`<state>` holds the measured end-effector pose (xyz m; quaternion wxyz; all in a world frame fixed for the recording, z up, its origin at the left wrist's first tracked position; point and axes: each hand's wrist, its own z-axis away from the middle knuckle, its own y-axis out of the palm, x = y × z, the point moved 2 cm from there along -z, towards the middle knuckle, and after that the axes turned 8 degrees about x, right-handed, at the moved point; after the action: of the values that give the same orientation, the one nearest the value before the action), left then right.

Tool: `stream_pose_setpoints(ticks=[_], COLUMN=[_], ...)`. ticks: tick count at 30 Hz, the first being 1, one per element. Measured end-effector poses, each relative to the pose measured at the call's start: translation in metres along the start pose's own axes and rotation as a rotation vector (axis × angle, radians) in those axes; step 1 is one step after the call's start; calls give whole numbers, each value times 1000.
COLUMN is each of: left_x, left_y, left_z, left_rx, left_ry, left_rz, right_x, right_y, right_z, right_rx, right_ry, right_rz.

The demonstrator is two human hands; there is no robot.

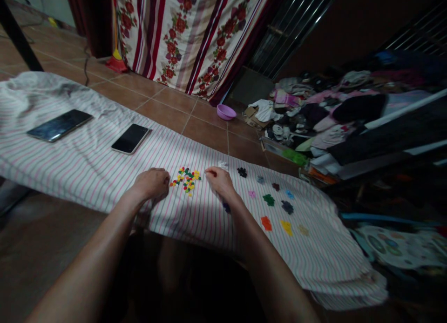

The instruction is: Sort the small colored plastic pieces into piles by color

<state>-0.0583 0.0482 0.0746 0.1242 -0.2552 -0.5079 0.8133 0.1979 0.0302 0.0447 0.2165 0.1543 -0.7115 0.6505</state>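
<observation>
A loose pile of small mixed pieces [186, 179], yellow, red, green and orange, lies on the striped cloth between my hands. My left hand [153, 182] rests at the pile's left edge, its fingers curled in; whatever they may hold is hidden. Just right of the pile, my right hand [219, 179] has its fingertips pinched together, and I cannot make out anything in them. Sorted heaps lie beyond the right hand: white [222, 164], black [242, 172], green [268, 200], orange [266, 223] and yellow [287, 227] among several others. The right forearm partly covers a dark heap [226, 207].
Two phones [131, 139] [60, 125] lie on the striped cloth [195, 216] to the left. A purple basin [226, 112] sits on the tiled floor past the far edge. Piled clothes [314, 104] fill the right side, and a flowered curtain [185, 34] hangs behind.
</observation>
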Motion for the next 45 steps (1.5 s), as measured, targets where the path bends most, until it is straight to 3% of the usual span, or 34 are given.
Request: stream_pose_setpoints(ticks=[10,22,30,36,45], left_x=[-2,-4,-1,0,3], left_y=[-1,-2,0,1,3], left_z=[2,3,1,0,-1], left_rx=[13,18,32,27,26], left_ry=[-19,-24,9,1,32], left_rz=[0,-56,-62,-70,-65], right_x=[15,17,17,16,0], right_y=[17,32,33,25,-4], right_z=[21,27,39,52,59], right_rx=[59,-97,-89,-110,-205], right_ry=[-24,-93,-93,-137,-25], right_rz=[25,2,-71,-35,-7])
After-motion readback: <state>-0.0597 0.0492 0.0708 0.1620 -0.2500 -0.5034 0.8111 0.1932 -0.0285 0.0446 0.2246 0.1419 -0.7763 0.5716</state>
